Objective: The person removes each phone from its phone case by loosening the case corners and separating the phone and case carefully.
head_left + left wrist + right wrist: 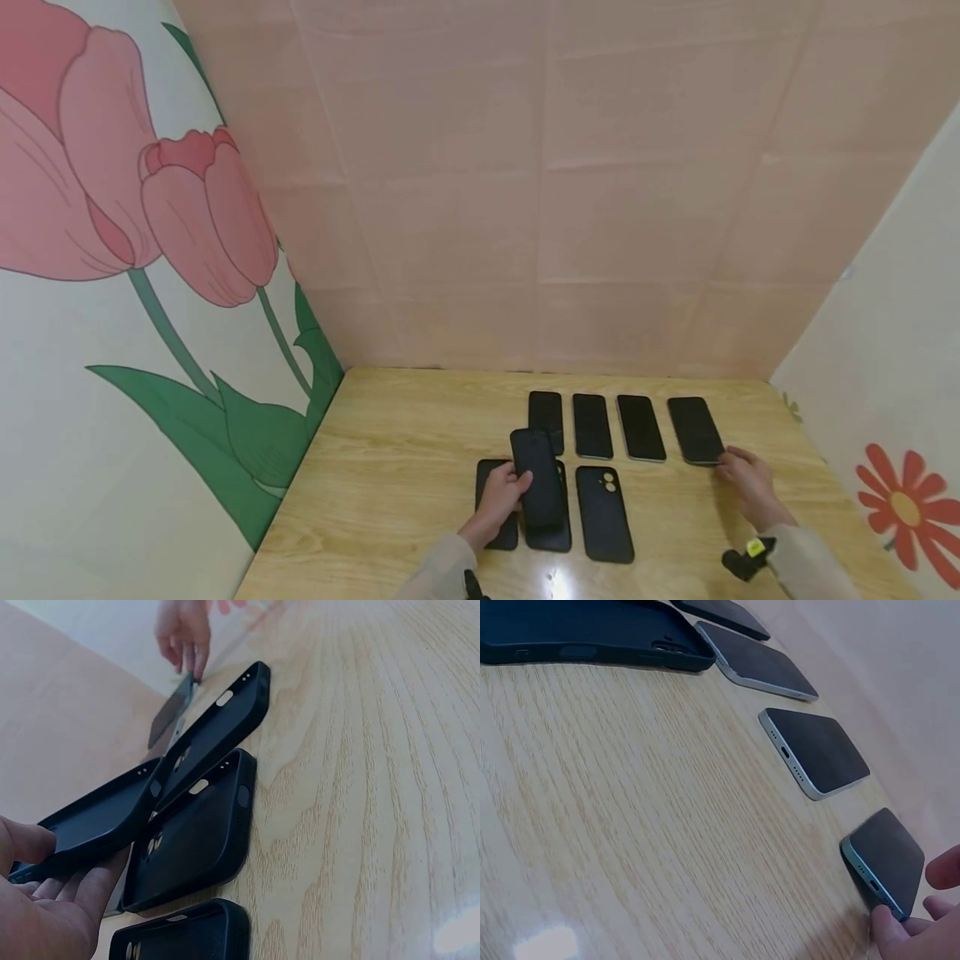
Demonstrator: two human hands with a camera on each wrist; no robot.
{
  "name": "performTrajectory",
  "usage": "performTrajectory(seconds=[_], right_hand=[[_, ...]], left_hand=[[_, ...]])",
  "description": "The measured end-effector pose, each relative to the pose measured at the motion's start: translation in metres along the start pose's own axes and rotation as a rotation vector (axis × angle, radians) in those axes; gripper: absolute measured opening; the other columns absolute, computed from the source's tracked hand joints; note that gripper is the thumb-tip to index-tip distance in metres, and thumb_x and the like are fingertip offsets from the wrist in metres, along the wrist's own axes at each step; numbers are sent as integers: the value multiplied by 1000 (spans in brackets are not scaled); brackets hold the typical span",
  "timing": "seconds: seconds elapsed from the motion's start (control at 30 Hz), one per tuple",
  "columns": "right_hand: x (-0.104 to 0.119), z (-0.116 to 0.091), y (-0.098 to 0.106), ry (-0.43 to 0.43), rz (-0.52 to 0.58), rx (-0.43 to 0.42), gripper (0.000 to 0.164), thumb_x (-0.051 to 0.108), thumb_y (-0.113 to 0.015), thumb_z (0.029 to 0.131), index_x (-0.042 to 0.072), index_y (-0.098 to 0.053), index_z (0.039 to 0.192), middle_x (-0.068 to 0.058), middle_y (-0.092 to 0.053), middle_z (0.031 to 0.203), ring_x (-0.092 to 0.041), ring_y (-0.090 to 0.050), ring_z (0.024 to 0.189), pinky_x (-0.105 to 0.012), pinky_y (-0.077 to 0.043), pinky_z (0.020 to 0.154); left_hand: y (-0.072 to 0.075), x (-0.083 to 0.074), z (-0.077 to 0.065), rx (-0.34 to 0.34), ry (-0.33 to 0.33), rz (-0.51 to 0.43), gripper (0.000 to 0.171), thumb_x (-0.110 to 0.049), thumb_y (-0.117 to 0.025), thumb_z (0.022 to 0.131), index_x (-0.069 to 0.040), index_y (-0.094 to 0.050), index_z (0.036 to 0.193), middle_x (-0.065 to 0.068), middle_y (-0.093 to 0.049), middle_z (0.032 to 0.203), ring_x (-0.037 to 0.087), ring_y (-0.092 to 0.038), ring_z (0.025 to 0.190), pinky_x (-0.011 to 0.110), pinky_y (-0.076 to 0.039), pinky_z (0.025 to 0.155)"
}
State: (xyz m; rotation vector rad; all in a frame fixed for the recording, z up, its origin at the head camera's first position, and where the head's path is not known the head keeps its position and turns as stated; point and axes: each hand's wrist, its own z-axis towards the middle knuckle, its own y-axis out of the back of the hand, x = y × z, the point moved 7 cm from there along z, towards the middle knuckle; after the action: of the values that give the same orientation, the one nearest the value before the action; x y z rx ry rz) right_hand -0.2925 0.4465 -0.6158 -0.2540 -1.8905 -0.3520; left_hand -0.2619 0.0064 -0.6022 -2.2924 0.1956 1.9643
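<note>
My left hand (498, 502) holds a black phone case (537, 477) by its left side, thumb over the rim and fingers beneath. In the left wrist view the held case (101, 810) shows its hollow inside and tilts above the other cases. My right hand (750, 485) grips the near right corner of the rightmost smartphone (694, 429). That smartphone (889, 859) has a dark screen facing up and a pale greenish edge; its near end is tipped up, with shadow below. Fingertips (889, 926) are right at its lower corner.
Three more smartphones, such as the silver-edged one (641, 427), lie in a row to the left. Below them on the wooden table (375, 467) lie black cases: one at right (604, 514), one under the held case (550, 540), another by my left hand (504, 537). Walls enclose the table.
</note>
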Motion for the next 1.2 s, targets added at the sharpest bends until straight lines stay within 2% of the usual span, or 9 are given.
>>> performTrajectory(seconds=[0.07,0.13,0.23,0.27,0.43,0.63,0.9,1.07,1.2], right_hand=[[1,-2,0,17,1,-3,61,9,-45,99,-15,-17,148,-23,-49,121,4,-54,77,-21,-50,85],[0,-2,1,27,17,-9,61,9,-46,99,-14,-18,148,-9,-56,106,5,-55,76,-20,-50,83],[-1,-2,2,24,40,-24,59,9,-48,98,-12,-23,147,10,-54,87,3,-56,75,-20,-51,80],[-2,-1,2,22,47,-32,57,9,-48,97,-11,-25,146,12,-53,86,3,-56,75,-20,-51,79],[-1,0,2,20,42,-71,54,10,-50,97,-9,-31,143,12,-53,82,-1,-56,74,-20,-51,73],[0,1,3,23,12,-112,51,9,-53,94,-7,-36,140,7,-54,78,-4,-54,67,-21,-49,64],[1,2,5,38,33,-127,53,7,-52,93,-10,-34,140,7,-53,79,-5,-51,65,-21,-49,63],[-1,-1,6,25,54,-169,44,1,-50,91,-7,-41,134,7,-52,68,-4,-46,53,-21,-45,54],[1,-2,6,33,35,-191,38,1,-51,91,-5,-45,128,7,-53,73,-6,-48,54,-22,-47,55]], left_hand=[[0,-1,-1,-6,-12,5,27,-15,-59,100,7,-62,115,14,-72,96,26,-70,84,42,-58,71],[0,-1,-1,-12,-17,5,26,-15,-60,100,7,-62,114,15,-71,95,26,-70,83,42,-58,70],[0,-1,-1,-19,-19,12,25,-14,-59,100,7,-62,113,15,-71,94,26,-70,83,42,-58,70],[1,-1,-1,-19,-18,12,25,-14,-59,100,8,-62,113,15,-71,95,26,-70,83,43,-58,70],[1,0,-1,-6,-10,12,27,-14,-58,101,8,-61,115,16,-71,97,29,-69,86,44,-58,72],[2,-1,0,12,-26,13,26,-17,-58,101,5,-62,114,9,-72,95,19,-69,83,36,-58,70],[3,0,1,-6,-7,12,25,-17,-60,100,4,-63,113,9,-72,94,19,-69,82,36,-58,70],[3,3,1,-24,30,29,25,-18,-61,99,2,-63,114,8,-72,95,18,-68,81,36,-57,69],[3,2,0,-22,15,25,25,-18,-60,100,4,-63,113,9,-72,94,20,-68,81,38,-58,70]])
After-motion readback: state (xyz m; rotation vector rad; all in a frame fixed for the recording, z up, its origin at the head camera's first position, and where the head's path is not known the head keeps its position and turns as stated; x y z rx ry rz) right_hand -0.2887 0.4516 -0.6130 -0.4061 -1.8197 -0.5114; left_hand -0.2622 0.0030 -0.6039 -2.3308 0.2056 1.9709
